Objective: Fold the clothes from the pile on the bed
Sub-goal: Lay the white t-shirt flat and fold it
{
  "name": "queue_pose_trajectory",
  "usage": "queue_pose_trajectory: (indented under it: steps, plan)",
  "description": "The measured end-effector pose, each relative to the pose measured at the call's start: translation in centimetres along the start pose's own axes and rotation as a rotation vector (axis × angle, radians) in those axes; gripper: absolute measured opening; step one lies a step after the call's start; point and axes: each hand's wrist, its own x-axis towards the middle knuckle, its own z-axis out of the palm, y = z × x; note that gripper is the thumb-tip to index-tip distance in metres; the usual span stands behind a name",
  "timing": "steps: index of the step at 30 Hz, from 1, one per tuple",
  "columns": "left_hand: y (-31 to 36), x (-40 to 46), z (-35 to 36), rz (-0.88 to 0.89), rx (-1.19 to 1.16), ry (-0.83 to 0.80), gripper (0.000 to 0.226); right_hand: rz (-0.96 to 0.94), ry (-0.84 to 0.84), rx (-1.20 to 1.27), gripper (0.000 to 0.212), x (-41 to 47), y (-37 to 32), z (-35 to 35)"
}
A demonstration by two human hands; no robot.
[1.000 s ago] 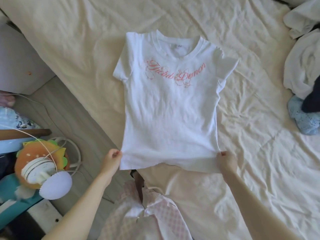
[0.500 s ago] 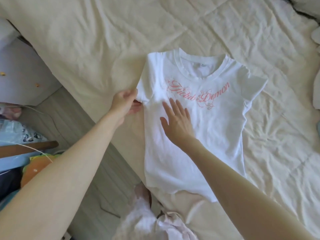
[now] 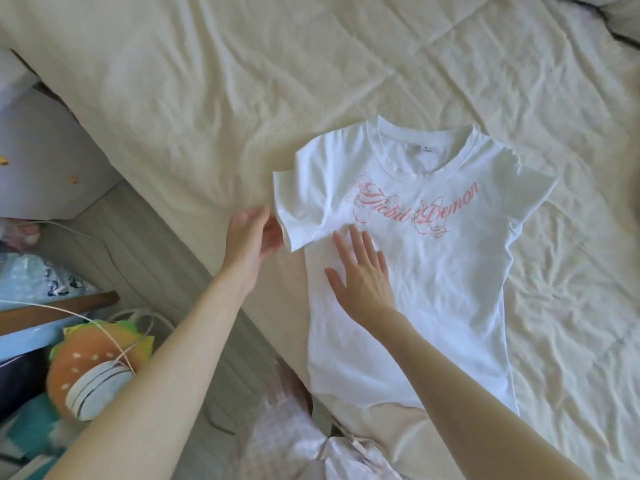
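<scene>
A white T-shirt with pink script lettering lies face up on the cream bed sheet, collar pointing away from me. My left hand is at the shirt's left sleeve. Its fingertips hold the sleeve's hem, and that corner is slightly lifted off the sheet. My right hand rests flat on the shirt's left side just below the lettering, fingers spread, holding nothing. The clothes pile is out of view.
The bed's edge runs diagonally at the left, with floor beyond it. A burger-shaped plush, a round white device with a cable and a pale cabinet stand there. Pink checked fabric lies at the bottom.
One second ago both hands held the shirt's bottom hem. Since then my left hand moved up to the left sleeve and drew it outward. My right hand was laid flat on the shirt.
</scene>
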Motion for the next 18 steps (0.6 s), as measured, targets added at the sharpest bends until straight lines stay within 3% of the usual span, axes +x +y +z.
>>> queue_pose_trajectory:
  steps: [5, 8, 10, 13, 15, 18]
  plan:
    - [5.0, 3.8, 2.2, 0.189, 0.318, -0.123, 0.030, -0.085, 0.011, -0.013, 0.062, 0.8, -1.5, 0.0]
    - [6.5, 4.4, 2.2, 0.250, 0.499, -0.098, 0.016, -0.136, 0.018, -0.048, 0.062, 1.0, -2.4, 0.3]
    - [6.8, 4.4, 1.6, 0.265, 0.430, -0.007, 0.005, -0.164, 0.043, -0.077, 0.061, 1.4, -3.1, 0.5]
    - [6.2, 4.3, 0.2, 0.326, 0.394, 0.109, 0.012, -0.207, 0.050, -0.096, 0.057, 2.7, -3.7, 0.5]
    - [5.4, 4.1, -0.1, 0.306, 0.389, 0.100, 0.006, -0.227, 0.085, -0.063, 0.054, 3.4, -3.9, 0.2]
    - [4.4, 4.0, 0.0, 0.226, 0.355, 0.036, 0.022, -0.161, 0.213, 0.023, 0.055, 4.1, -3.5, -0.5]
